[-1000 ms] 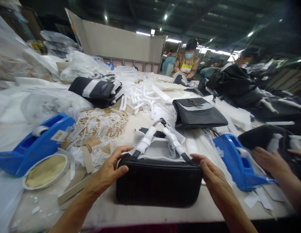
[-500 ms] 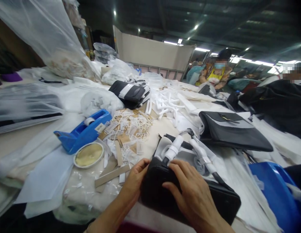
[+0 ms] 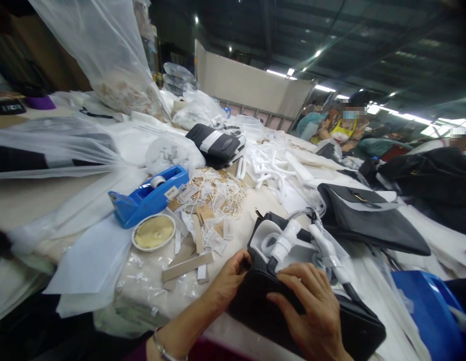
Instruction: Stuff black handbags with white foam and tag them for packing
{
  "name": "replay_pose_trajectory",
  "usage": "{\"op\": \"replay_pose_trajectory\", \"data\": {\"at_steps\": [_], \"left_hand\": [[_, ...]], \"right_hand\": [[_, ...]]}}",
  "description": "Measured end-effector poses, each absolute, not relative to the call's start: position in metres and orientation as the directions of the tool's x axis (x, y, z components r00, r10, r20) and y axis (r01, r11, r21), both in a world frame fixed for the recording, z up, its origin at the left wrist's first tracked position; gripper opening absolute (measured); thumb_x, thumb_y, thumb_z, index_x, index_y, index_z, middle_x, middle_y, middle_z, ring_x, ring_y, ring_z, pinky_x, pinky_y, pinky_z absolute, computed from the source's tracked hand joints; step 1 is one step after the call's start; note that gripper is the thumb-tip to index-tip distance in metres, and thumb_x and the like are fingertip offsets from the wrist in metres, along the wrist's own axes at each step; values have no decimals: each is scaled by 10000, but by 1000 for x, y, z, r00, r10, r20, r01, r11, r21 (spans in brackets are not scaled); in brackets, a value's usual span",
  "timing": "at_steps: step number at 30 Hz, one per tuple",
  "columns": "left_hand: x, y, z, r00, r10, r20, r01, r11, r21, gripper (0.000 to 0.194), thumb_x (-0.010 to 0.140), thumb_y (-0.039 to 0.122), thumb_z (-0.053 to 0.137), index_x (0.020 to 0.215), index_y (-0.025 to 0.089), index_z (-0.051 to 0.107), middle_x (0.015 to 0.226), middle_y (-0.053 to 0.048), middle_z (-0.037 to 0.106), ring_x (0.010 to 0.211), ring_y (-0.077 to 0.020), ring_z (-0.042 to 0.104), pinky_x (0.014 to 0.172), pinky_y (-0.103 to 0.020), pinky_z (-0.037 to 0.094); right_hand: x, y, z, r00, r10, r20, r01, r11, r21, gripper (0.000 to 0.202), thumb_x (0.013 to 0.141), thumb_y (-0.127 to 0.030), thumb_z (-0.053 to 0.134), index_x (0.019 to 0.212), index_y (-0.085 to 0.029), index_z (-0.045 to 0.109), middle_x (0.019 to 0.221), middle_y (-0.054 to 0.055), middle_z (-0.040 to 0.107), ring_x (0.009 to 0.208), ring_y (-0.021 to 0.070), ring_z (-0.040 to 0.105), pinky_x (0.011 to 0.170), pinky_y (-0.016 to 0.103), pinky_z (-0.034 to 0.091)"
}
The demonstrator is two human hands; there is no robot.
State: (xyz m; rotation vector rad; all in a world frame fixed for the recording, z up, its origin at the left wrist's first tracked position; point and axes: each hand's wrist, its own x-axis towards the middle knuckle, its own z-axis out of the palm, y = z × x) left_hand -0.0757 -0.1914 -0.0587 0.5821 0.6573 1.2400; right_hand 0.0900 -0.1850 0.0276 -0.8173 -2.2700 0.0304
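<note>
A black bag (image 3: 359, 326) stands open at the lower centre right, its handles (image 3: 286, 241) wrapped in white padding and clear film. White stuffing shows inside. My left hand (image 3: 233, 275) grips the bag's left end, fingers curled at the upper corner. Over the near side lies my right hand (image 3: 311, 303), its fingers bent over the top rim beside a handle base and its thumb against the front panel. Behind the bag, a black and grey flap bag (image 3: 372, 218) with a gold clasp rests on the table.
Left of the bag are a blue tape dispenser (image 3: 148, 195), a round tub (image 3: 154, 232), and a heap of tags with strings (image 3: 214, 200). Another black bag (image 3: 216, 145) lies farther back. A blue object (image 3: 428, 311) is at right. A masked person (image 3: 343, 125) is in the background.
The view has shifted, so most things appear farther right and the table's left side shows more. Both hands remain on the black bag, with the right fingers slightly more bent over the rim.
</note>
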Motion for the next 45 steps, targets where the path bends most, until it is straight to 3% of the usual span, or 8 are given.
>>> {"op": "replay_pose_trajectory", "data": {"at_steps": [11,17,21,24,29,33,38,45], "left_hand": [[-75,-183,-63,179,974,-137,-484,208,850,210,724,308,700,784,136,598,723,10,566,666,-115,479,621,-231,363],[-68,-172,-64,169,981,-91,-494,164,854,226,695,253,710,877,140,638,884,-34,633,853,-187,562,788,-286,431],[-64,-165,-63,125,989,-73,-484,125,866,292,665,269,738,896,154,600,890,-42,637,886,-201,566,789,-288,442],[-62,-159,-64,59,992,-115,-490,129,862,428,623,320,764,930,185,498,825,-6,579,730,-151,544,641,-248,426],[-61,-153,-60,-139,989,42,-360,-90,929,665,599,291,756,1135,236,367,1075,-27,393,719,-95,501,654,-236,429],[-63,-151,-54,-135,982,135,-280,-168,945,468,659,232,666,1064,215,432,1069,-35,414,859,-143,479,768,-254,409],[-65,-144,-50,7,990,143,-202,-138,969,142,670,196,592,786,188,511,771,23,497,764,-145,441,703,-246,353],[-64,-129,-56,3,996,87,-211,-85,974,149,587,142,620,669,176,500,649,48,493,667,-118,424,617,-225,320]], "right_hand": [[91,-192,29,-573,477,667,512,843,-162,110,781,-121,686,869,-128,621,822,75,611,836,219,531,732,376,370],[93,-194,28,-585,442,680,496,858,-131,133,777,-132,691,894,-126,628,839,78,621,857,226,547,748,383,385],[94,-195,28,-568,470,675,502,848,-168,137,773,-130,689,896,-142,629,840,66,628,850,223,564,754,386,395],[92,-197,29,-568,486,664,510,841,-179,136,770,-129,689,888,-155,627,839,57,631,842,220,572,755,386,400],[91,-200,31,-551,498,670,517,834,-194,142,775,-126,686,898,-164,625,842,53,631,840,217,572,755,387,404],[92,-201,31,-555,503,663,516,833,-200,141,773,-125,691,889,-159,619,840,59,625,839,217,558,750,389,400],[94,-200,29,-556,500,665,507,837,-206,147,770,-129,697,892,-155,619,845,59,624,845,216,552,757,394,398],[92,-196,31,-524,531,666,524,817,-239,101,787,-163,680,873,-171,627,823,41,621,814,202,551,744,378,395]]}}
